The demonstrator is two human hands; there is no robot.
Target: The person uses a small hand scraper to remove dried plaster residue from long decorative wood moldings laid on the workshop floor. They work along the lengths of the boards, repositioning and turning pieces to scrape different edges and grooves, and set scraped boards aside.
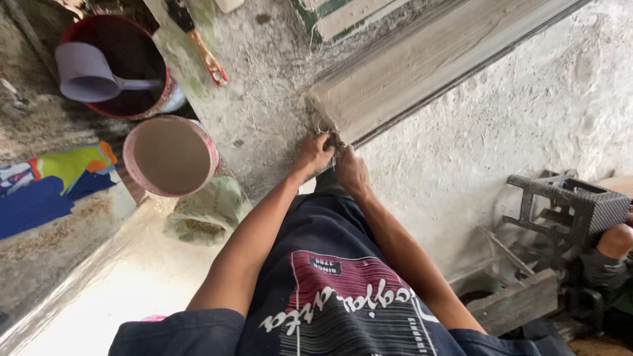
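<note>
A long grey slab (422,66) with a dusty cement-like surface runs from the upper right down to the middle of the view. My left hand (314,155) and my right hand (351,173) meet at its near end, fingers curled together. A thin wire (322,125) loops up at that corner, and both hands seem to pinch it around a small dark spot between them. The fingertips of my right hand are hidden behind its back. My dark printed shirt fills the lower middle.
A dark red bucket (142,105) with a purple scoop (82,72) stands at the upper left. Below it are a pink bucket (208,142) of muddy water and a greenish sack (208,214). A black woven stool (573,204) and another person's knee (616,240) are at the right.
</note>
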